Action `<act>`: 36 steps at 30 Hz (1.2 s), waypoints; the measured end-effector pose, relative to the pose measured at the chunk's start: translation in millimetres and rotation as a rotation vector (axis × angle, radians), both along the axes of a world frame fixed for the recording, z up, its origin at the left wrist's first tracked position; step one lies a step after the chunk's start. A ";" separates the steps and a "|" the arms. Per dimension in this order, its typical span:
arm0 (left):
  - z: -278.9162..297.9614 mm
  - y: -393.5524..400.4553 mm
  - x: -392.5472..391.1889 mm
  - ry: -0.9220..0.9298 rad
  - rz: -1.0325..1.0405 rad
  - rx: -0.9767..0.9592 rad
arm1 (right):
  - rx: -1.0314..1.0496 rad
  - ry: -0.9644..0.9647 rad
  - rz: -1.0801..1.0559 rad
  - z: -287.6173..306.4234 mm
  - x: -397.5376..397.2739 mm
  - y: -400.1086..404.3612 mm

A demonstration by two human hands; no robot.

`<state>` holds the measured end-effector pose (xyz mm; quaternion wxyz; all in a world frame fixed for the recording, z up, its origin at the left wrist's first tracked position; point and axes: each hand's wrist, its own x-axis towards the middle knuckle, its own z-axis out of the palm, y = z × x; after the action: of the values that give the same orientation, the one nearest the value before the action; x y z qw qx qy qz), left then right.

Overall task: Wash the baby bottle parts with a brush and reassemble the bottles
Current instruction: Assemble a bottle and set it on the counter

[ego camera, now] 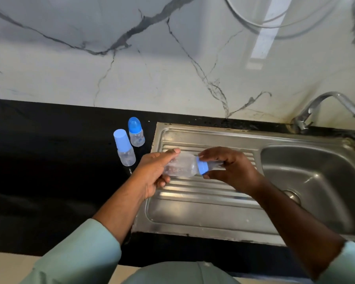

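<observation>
**Baby bottle held over the drainboard: collar being turned**

Head view

Baby bottle [181, 166] is held on its side above the ribbed drainboard [203, 212] of the steel sink, clear of the surface. The clear body is gripped by the left hand [154, 175], with the thumb laid along the top and the fingers curled underneath. The blue collar [202, 166] is pinched by the right hand [232, 169], thumb below and fingers above; the teat end is largely covered by that hand. Both hands are thus clamped on the one bottle, close together but not touching.

Step in hand: the collar is judged to be in the course of being screwed on or off. Which direction cannot be told. No brush is seen anywhere in view, and no water is seen at the tap [324, 107].

Next move: the body is to be kept steady while the collar is twisted squarely on its thread; a slanted start may cross the thread. The wet plastic may slip in the grip.

Surroundings: two more bottles stand upright on the black counter [49, 160], left of the drainboard. The capped bottle [125, 148] is the nearer; the domed bottle [136, 132] stands just behind it. Both appear assembled. The basin [316, 181] lies to the right. Nothing obstructs the drainboard below the hands.
</observation>
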<state>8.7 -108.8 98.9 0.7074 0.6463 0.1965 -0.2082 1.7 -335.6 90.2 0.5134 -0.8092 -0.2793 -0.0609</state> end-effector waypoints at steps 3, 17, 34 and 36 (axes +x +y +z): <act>1.6 -0.1 1.0 0.071 0.007 0.019 | -0.037 -0.035 -0.080 -4.7 -4.2 5.2; -19.7 -14.0 -13.8 -0.923 -0.495 0.381 | 0.201 0.881 -0.490 20.9 -13.9 6.6; -23.9 -49.7 -6.7 -1.074 -0.517 1.002 | -0.118 0.680 -0.308 24.7 -15.3 -28.4; -25.2 -58.8 -8.1 -1.025 -0.508 0.961 | -0.081 0.600 -0.313 20.2 -17.0 -29.1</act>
<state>0.5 -167.5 73.7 0.2800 0.9258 -0.2440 0.0709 -15.3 -364.7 110.4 0.5244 -0.8439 0.0096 0.1128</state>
